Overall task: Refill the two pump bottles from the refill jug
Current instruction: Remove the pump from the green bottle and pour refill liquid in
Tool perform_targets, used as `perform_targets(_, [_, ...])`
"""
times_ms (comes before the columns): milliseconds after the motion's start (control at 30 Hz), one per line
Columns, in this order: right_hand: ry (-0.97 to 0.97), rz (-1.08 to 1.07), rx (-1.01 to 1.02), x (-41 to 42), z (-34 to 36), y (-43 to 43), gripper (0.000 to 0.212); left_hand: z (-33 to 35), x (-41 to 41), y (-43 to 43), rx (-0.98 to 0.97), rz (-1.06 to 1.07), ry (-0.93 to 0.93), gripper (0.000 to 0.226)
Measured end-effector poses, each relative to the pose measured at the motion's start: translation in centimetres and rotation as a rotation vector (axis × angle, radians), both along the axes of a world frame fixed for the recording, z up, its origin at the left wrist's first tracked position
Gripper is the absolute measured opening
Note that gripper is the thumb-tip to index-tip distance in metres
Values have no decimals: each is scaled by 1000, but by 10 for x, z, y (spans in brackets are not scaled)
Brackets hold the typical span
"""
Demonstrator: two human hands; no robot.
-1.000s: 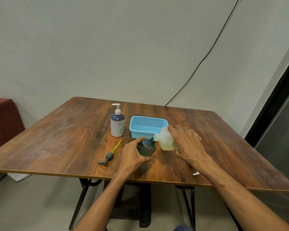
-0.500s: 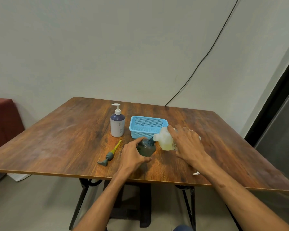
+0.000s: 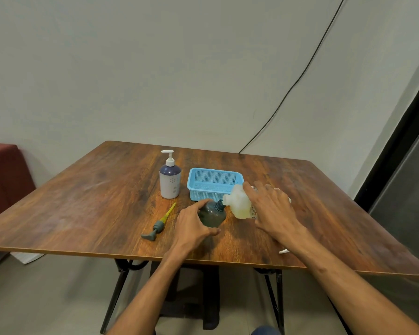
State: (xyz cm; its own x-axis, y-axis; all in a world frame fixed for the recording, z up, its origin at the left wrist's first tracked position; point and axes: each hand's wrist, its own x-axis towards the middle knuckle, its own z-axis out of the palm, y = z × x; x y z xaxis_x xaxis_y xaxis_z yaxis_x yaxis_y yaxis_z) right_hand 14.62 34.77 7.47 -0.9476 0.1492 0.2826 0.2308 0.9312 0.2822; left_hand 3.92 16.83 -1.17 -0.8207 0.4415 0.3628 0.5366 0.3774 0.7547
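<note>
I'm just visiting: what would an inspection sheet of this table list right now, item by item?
Surface: wooden table, no spills seen.
Job's things: tilted jug, spout at the open dark bottle; white-topped pump bottle upright; loose pump lying flat.
Clutter: blue basket; small white object near the right forearm, unclear.
Hands: left hand grips the dark bottle; right hand holds the jug.
Cables: black cable on the wall.
Surroundings: red furniture at left; paper on floor.
</note>
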Motion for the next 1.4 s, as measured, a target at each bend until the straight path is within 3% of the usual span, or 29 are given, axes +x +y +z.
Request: perform_targets(1400, [-11, 8, 12, -1, 3, -1, 89, 5, 6, -3, 15, 2, -25, 88])
